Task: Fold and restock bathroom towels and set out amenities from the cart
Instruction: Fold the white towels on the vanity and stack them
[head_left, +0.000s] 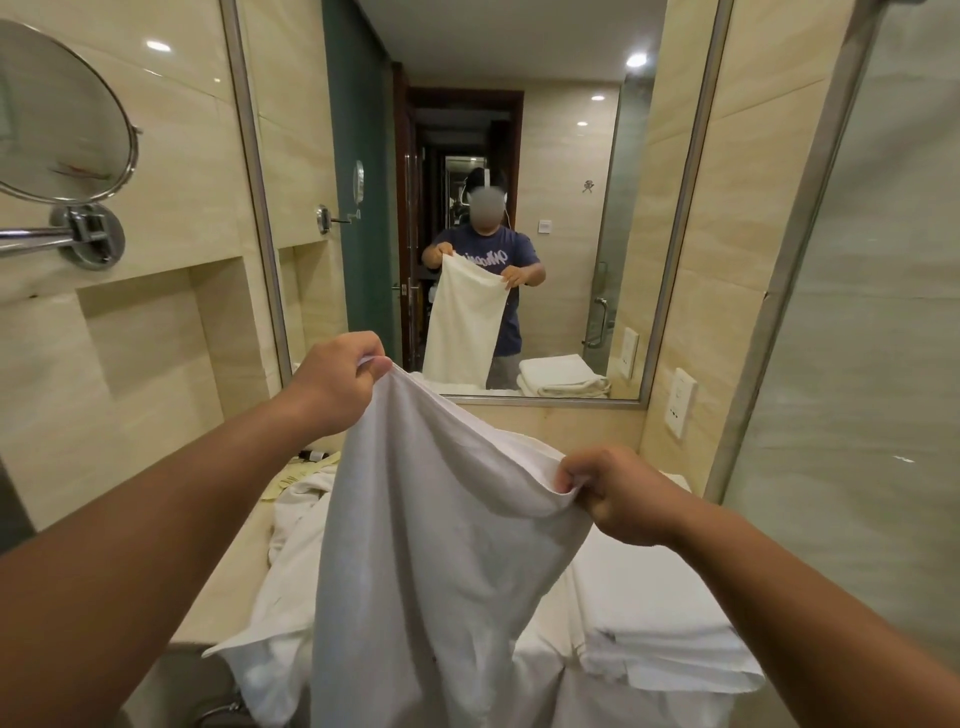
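A white towel (431, 545) hangs in front of me over the vanity counter, held up by its two top corners. My left hand (332, 384) pinches the upper left corner, raised higher. Lower and to the right, my right hand (618, 493) grips the other corner in a fist. The towel's lower part drops out of view at the frame's bottom. A stack of folded white towels (660, 639) lies on the counter at the right. Loose, crumpled white towels (296, 545) lie on the counter behind the held one, at the left.
A large wall mirror (571, 234) faces me and reflects a person holding the towel. A round swing-arm mirror (67, 119) juts from the left wall. The beige counter (218, 587) shows at the left, a wall socket (680, 410) at the right, and a small dark item (314, 455) by the back wall.
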